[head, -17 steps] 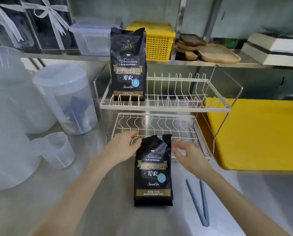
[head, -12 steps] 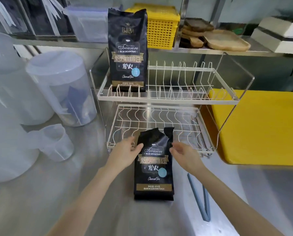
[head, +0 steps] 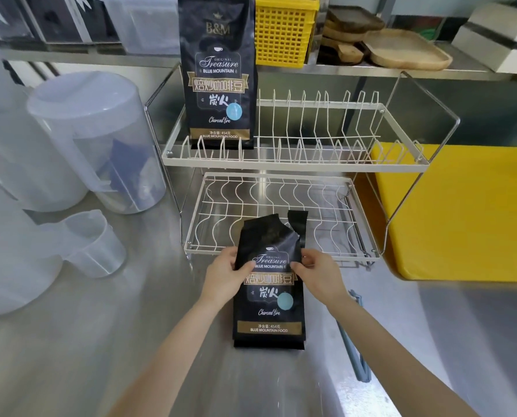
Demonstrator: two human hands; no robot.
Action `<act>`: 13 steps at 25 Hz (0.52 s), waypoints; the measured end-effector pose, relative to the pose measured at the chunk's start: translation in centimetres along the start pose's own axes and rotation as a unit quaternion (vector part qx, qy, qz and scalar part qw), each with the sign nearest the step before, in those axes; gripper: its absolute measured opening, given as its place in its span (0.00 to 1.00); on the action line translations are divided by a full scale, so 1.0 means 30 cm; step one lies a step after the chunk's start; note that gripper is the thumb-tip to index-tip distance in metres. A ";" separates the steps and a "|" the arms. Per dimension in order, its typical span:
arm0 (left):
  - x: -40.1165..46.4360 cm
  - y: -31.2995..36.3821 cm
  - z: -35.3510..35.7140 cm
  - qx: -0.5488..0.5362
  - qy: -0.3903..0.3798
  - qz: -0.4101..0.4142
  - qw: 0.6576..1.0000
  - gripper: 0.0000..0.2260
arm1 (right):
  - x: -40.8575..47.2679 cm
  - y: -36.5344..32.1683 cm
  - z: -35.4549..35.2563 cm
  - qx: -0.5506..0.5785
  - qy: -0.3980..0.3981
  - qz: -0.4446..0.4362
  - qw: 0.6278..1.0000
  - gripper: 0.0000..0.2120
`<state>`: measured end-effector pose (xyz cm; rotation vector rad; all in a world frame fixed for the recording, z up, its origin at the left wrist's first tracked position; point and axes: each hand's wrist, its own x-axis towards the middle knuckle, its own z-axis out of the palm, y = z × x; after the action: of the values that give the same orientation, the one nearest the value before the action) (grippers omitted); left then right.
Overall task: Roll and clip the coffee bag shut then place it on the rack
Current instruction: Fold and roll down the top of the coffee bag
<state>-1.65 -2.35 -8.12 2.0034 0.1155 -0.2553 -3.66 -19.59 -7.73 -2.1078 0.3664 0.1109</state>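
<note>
A black coffee bag (head: 269, 299) with a torn-open top stands on the steel counter in front of the white wire rack (head: 293, 167). My left hand (head: 225, 273) grips its left edge near the top, thumb on the front. My right hand (head: 317, 273) grips the right edge at the same height. A long blue clip (head: 358, 335) lies on the counter to the right, partly hidden behind my right forearm. A second, sealed coffee bag (head: 219, 73) stands upright at the left end of the rack's upper tier.
Clear plastic jugs (head: 97, 139) and a small measuring cup (head: 93, 243) crowd the counter's left. A yellow board (head: 461, 212) lies right of the rack. On the shelf behind are a yellow basket (head: 284, 31) and wooden trays (head: 401, 48).
Both hands have closed in from beside the bag and taken hold of its upper edges. The camera has moved closer and tilted down.
</note>
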 end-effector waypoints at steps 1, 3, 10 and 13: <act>-0.008 0.000 -0.002 -0.026 0.006 -0.013 1.000 0.15 | -0.006 0.002 -0.002 0.014 0.010 -0.003 1.000 0.09; -0.030 -0.002 -0.006 -0.064 0.018 -0.023 0.998 0.13 | -0.023 -0.001 -0.015 0.042 0.018 -0.005 0.999 0.01; -0.099 -0.011 -0.082 -0.093 0.049 0.018 0.994 0.09 | -0.112 -0.022 -0.045 0.133 0.013 -0.063 0.989 0.06; -0.113 -0.005 -0.078 -0.078 0.042 0.027 0.996 0.09 | -0.128 -0.021 -0.035 0.097 0.014 -0.059 0.993 0.10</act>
<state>-4.68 -0.07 -6.49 1.8583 0.1302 -0.1224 -7.21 -19.33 -5.82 -1.9348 0.2587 -0.0227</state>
